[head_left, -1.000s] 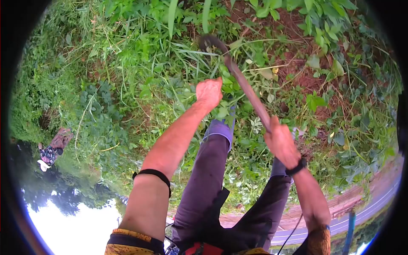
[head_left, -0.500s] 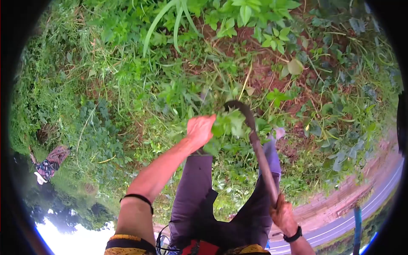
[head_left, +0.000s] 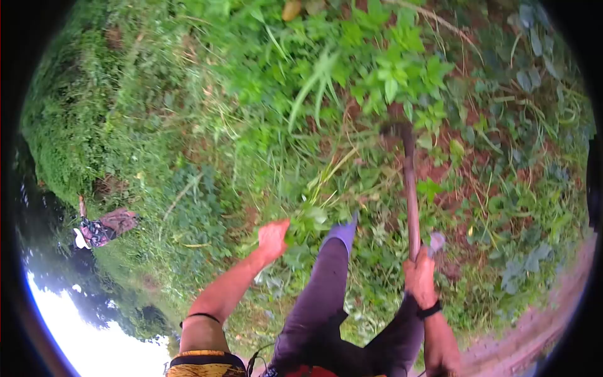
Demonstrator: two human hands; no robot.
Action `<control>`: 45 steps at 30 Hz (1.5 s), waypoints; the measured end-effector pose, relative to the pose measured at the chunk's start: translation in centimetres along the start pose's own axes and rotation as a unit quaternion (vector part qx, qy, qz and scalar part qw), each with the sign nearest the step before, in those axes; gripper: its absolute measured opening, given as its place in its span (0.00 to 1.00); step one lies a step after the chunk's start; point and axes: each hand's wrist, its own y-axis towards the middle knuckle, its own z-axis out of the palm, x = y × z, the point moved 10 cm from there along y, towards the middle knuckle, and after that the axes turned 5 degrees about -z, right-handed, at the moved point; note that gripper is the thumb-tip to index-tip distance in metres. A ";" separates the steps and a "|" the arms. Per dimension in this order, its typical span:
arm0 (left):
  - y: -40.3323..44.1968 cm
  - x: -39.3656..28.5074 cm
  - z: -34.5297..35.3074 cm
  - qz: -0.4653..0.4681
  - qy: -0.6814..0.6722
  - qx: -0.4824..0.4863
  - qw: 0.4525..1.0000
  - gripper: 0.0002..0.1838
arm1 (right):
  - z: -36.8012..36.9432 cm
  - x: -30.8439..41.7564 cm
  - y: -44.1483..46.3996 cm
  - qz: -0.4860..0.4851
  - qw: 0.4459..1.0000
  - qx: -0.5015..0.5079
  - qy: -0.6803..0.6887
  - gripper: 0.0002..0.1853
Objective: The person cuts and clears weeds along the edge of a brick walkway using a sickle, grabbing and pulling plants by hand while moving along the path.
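Note:
My right hand (head_left: 419, 276), with a dark wristband, is wrapped round the lower end of a long wooden handle. It belongs to a sickle (head_left: 411, 182) that points forward, its dark hooked blade blurred among the weeds. To the left, my left hand (head_left: 274, 237) is closed, with a bunch of green weeds (head_left: 308, 218) at its fingers; their stems partly blend into the plants behind. The sickle's blade is apart from that hand, farther forward and to the right.
Dense green plants (head_left: 389, 78) cover the slope, with reddish soil showing between them. My legs (head_left: 314, 295) stand apart below my hands. Another person (head_left: 103, 229) in a white hat is at far left. A bare dirt strip (head_left: 534, 327) runs along the lower right.
The sickle has swung forward and right, away from the leaves by my left hand. My right hand is farther forward, my left hand lower and more left. The whole view has shifted.

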 end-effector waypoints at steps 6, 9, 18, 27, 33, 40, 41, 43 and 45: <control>-4.8 9.6 -3.2 -0.037 0.018 -0.030 0.999 0.19 | 2.2 -4.0 -13.1 0.172 0.967 0.179 0.065 0.09; -5.9 13.2 -2.9 -0.029 0.056 -0.024 0.998 0.18 | 1.2 -3.4 -17.0 0.275 0.937 0.199 0.088 0.10; 2.6 9.9 1.4 -0.099 0.219 0.135 0.961 0.39 | -0.1 -5.5 -9.0 0.184 0.979 0.051 0.070 0.10; 13.9 -18.3 5.5 0.096 0.006 0.176 0.980 0.23 | 0.5 -3.6 7.1 0.074 0.996 -0.058 -0.010 0.10; 20.2 -30.0 3.3 0.285 -0.039 -0.039 0.957 0.49 | 5.5 -9.6 6.7 0.168 0.982 0.058 0.068 0.09; 25.6 -25.0 15.0 0.064 0.012 0.079 0.995 0.63 | 5.5 -11.7 -2.2 0.241 0.961 0.108 0.077 0.08; 25.5 -24.2 16.6 0.039 0.025 0.096 0.994 0.59 | 5.3 -11.5 -1.6 0.194 0.975 0.092 0.050 0.08; 25.3 -23.3 19.6 0.004 -0.016 0.178 0.984 0.41 | 5.2 -11.0 0.5 0.096 0.994 0.060 -0.002 0.07; 25.3 -22.8 19.8 0.005 -0.027 0.192 0.981 0.25 | 5.5 -10.1 4.0 0.086 0.995 0.056 0.009 0.08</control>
